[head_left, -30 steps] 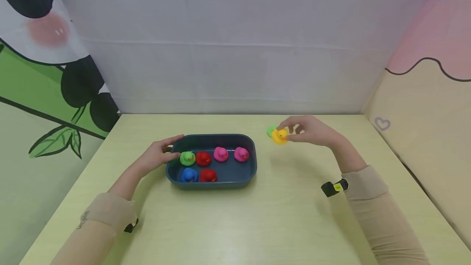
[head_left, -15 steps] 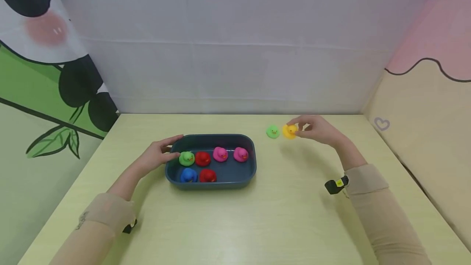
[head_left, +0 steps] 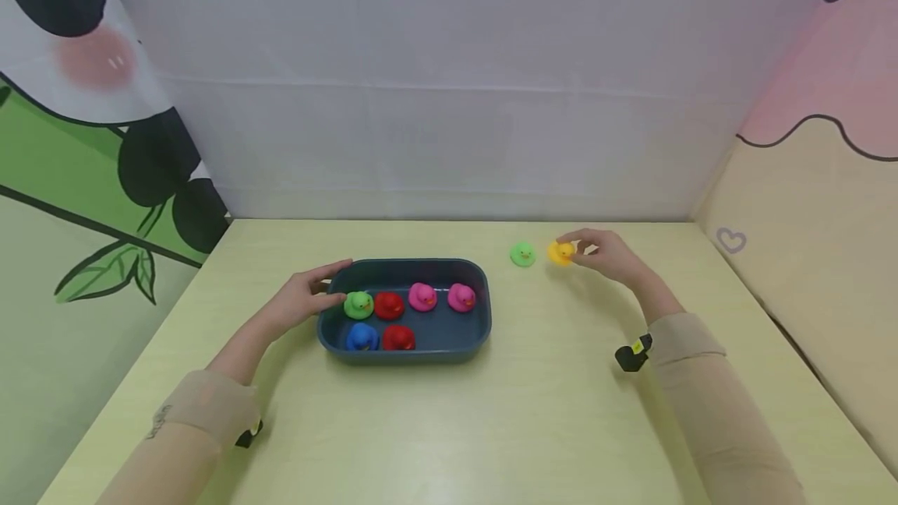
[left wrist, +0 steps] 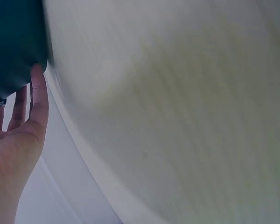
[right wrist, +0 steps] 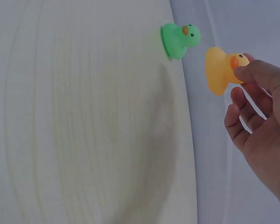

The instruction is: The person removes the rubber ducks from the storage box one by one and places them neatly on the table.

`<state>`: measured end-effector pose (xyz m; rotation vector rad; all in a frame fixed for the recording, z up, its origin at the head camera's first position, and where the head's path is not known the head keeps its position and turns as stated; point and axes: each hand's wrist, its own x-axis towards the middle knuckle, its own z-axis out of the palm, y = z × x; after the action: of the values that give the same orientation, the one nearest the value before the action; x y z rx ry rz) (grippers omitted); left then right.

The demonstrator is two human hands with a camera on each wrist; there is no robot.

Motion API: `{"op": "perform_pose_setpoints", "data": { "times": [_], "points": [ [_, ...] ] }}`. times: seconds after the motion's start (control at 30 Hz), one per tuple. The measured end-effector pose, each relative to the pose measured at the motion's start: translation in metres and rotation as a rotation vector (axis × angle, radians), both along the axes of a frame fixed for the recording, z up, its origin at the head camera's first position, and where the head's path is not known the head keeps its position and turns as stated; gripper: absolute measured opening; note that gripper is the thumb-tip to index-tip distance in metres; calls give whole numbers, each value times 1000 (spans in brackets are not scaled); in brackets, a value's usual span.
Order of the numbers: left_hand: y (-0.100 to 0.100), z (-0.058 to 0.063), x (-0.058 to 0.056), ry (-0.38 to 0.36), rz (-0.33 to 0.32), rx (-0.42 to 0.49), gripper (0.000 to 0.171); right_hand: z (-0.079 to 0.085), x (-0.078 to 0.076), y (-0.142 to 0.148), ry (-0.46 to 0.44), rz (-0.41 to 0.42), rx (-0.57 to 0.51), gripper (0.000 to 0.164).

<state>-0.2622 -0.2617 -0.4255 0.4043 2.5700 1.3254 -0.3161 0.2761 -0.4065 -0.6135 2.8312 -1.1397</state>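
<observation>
Yellow duck (head_left: 560, 253) is up at the far right of the worktop (head_left: 554, 411), and the right-hand grip (head_left: 607, 256) has it, pinched snugly between thumb and fingertips! The right wrist view shows the thumb pressing near the beak, the other fingers curling loosely below. Is the base touching the worktop? Can't tell from here. Just to its left, a loose green duck (head_left: 522, 254) sits upright on the surface, a slim gap between the two.

Over to the other side: the left-hand grip (head_left: 298, 301) is released, fingers fairly straight, resting against the left end of the dark blue tray (head_left: 449, 333). And what a line-up inside! Far row, left to right: a green duck (head_left: 358, 305), a red duck (head_left: 389, 305), and two pink ducks (head_left: 422, 297). Near row, a blue duck (head_left: 362, 337) with a second red duck (head_left: 398, 337) right beside it.
</observation>
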Motion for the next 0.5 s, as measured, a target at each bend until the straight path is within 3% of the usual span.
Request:
{"op": "perform_pose_setpoints", "data": {
  "times": [0.2,0.5],
  "points": [
    [0,-1,1,9,2,-6,63,-11,-9,-2,7,-29,19,34],
    [0,1,2,24,4,-26,63,-22,-20,-4,-70,-73,85,35]
  ]
}}
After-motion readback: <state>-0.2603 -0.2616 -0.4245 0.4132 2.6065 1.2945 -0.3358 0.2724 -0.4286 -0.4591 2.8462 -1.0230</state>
